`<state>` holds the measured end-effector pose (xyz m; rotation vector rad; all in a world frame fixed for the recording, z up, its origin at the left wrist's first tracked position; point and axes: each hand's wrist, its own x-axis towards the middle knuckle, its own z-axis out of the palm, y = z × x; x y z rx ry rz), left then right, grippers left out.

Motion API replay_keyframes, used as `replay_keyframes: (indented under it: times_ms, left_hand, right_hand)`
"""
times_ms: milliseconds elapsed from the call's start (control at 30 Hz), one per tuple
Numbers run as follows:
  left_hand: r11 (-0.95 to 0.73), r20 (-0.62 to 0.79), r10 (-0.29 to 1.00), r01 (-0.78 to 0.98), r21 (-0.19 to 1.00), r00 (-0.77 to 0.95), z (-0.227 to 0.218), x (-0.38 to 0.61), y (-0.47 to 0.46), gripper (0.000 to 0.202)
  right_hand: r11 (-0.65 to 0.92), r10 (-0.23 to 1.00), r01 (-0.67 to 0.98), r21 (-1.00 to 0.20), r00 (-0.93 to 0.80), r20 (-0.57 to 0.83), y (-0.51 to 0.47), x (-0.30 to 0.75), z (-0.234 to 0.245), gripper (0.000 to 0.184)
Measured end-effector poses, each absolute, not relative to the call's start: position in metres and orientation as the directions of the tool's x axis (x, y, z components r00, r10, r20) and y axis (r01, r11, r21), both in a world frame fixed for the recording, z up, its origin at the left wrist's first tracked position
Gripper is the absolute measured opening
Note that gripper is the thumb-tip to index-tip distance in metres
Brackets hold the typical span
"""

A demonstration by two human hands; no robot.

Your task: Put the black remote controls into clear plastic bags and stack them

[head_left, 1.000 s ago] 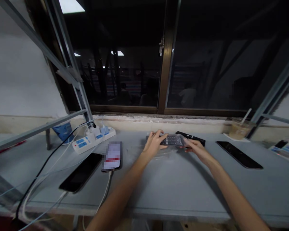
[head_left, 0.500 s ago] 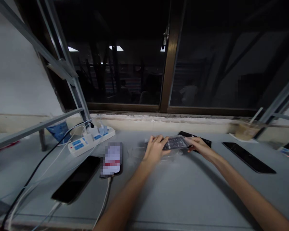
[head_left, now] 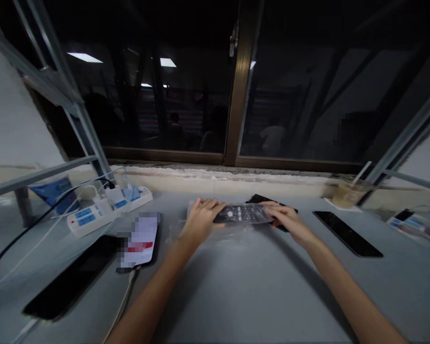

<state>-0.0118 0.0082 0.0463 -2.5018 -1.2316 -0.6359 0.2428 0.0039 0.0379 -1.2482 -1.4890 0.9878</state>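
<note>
A black remote control (head_left: 241, 213) with light buttons is held level above the grey table, inside clear plastic film. My left hand (head_left: 201, 220) is closed around its left end, the fingers lying over the top. At the other end, my right hand (head_left: 286, 220) pinches the film-covered tip between thumb and fingers. Loose clear plastic (head_left: 220, 234) hangs or lies below the remote. Just behind my right hand lies a flat black object (head_left: 260, 197), partly hidden by the hand and the remote.
To the left lie a dark phone (head_left: 73, 277) and a lit phone (head_left: 141, 243), both with cables. Behind them is a white power strip (head_left: 109, 212) with chargers. On the right are another dark phone (head_left: 347, 233) and a drink cup with straw (head_left: 347, 192). Metal posts flank the window.
The view has swung to the right, so the table things sit further left. My hands are wider apart along the remote control, and more of its buttons show.
</note>
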Motion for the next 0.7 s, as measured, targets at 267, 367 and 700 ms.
replay_keyframes:
  times_ms: [267,367,700]
  left_hand:
    - [-0.586,0.450,0.733,0.810,0.035,0.511,0.053,-0.016,0.006,0.032]
    - [-0.565,0.454,0.746,0.824,0.043,0.488,0.051,-0.019,0.007,0.037]
    - [-0.496,0.261,0.848,0.864,0.086,0.461,0.045,-0.023,0.010,0.029]
  right_hand:
    - [0.170,0.935,-0.023,-0.985,0.321,0.153,0.016,0.272,0.043,0.039]
    - [0.185,0.883,0.005,-0.983,0.439,0.168,0.017,0.278,0.044,0.038]
    - [0.243,0.882,0.116,-0.963,0.387,0.269,0.014,0.280,0.046,0.035]
